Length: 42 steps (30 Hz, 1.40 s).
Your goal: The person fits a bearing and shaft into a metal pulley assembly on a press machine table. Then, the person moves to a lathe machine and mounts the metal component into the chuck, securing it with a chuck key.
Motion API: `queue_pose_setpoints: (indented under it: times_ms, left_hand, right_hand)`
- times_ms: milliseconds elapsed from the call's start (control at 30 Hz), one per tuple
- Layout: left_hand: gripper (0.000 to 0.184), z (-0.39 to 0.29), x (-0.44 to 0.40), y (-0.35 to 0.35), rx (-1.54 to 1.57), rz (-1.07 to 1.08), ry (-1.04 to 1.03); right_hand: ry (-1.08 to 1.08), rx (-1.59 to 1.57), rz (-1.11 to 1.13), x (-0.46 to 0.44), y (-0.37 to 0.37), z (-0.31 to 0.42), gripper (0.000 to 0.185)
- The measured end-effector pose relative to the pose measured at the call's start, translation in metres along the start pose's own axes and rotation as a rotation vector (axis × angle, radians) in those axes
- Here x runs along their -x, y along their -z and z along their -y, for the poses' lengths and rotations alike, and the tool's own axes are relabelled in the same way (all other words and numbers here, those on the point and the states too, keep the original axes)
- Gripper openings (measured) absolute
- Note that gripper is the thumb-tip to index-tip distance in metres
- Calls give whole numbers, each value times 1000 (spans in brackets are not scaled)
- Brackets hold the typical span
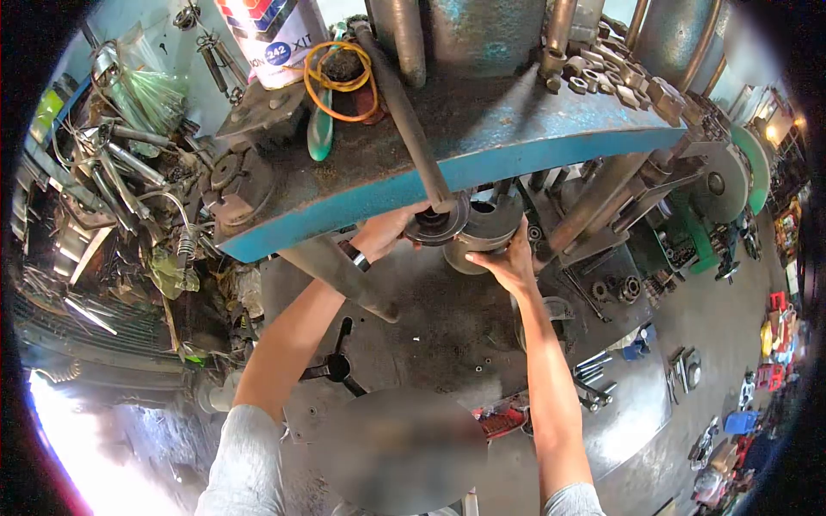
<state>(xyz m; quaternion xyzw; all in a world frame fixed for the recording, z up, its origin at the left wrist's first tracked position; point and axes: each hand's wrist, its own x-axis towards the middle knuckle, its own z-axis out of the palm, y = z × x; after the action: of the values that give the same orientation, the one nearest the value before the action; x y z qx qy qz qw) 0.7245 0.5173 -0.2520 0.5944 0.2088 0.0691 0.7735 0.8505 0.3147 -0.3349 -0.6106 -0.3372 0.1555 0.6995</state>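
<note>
My left hand, with a dark band at the wrist, reaches under the blue press beam. Its fingers close on the edge of a dark round flanged metal part with a hole in its middle; the beam partly hides them. Just to the right, my right hand wraps the side of a thick metal cylinder, thumb at the front and fingers along its right wall. The flanged part sits close beside the cylinder's top; I cannot tell whether they touch. A long steel bar slants down over the beam towards the flanged part.
On the beam stand a white spray can, an orange cord, a green-handled tool and several nuts. A steel rod slants below the beam. Tools and metal parts crowd the left side; a grinding wheel stands right.
</note>
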Motion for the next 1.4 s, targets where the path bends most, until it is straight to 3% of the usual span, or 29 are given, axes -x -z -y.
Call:
queue_pose_setpoints:
  times_ms: [267,367,467,600,633,733,767,800,833,867,900,933,1000,1033,1067,1167,1267,1300,1333,1367,1400]
  left_hand:
    - [32,5,-4,2,-65,-38,27]
    - [33,16,-12,15,-58,-14,32]
    - [34,19,-14,21,-96,-10,13]
    - [41,9,-10,12,-108,0,-4]
    - [43,3,-7,9,-103,-11,29]
    - [45,-19,8,-5,-99,-71,153]
    - [46,-30,17,-17,-122,-116,150]
    - [47,-32,21,-23,-144,-145,160]
    - [41,-10,10,16,-624,-86,-247]
    - [39,-2,7,8,-438,-88,-180]
    - [38,5,4,-1,-249,-103,-118]
    - [38,0,2,-8,-181,-206,84]
    - [42,-4,10,-19,-258,-185,48]
    - [43,-6,11,-25,-264,-279,35]
    - [38,-6,3,-6,-354,-130,73]
    - [33,-6,0,-12,-299,-183,76]
    - [34,0,8,-22,-271,-158,-14]
    - [35,-2,15,-20,-256,-168,-71]
    - [43,0,-9,25,-241,-57,218]
    - [50,-1,3,2,-233,-120,94]
    - [56,1,3,1,-268,-217,119]
  right_hand:
    - [-35,156,48,-9,15,-18,120]
    - [94,120,24,-5,12,-19,119]
    - [-81,40,104,-8,20,-18,116]
    - [-24,39,95,-3,17,-9,118]
    - [57,195,113,2,18,-5,110]
    - [-53,559,-7,60,17,25,95]
    - [73,866,68,91,25,39,83]
    - [-185,388,60,122,30,56,67]
    - [-203,350,56,151,47,59,55]
    - [-230,316,46,185,66,65,43]
    - [-162,583,0,212,90,79,25]
    - [-182,617,-94,250,123,61,21]
    - [-448,485,-556,304,172,60,19]
    - [-539,541,-684,327,194,56,19]
    - [-619,594,-810,349,215,48,21]
    - [-863,940,-441,408,270,-11,29]
    - [-1027,809,-203,397,262,-38,36]
    - [-903,723,-298,385,254,-41,35]
    - [-766,618,-373,370,241,-46,34]
    - [-681,549,-373,356,237,-51,30]
    - [-630,507,-367,351,237,-54,26]
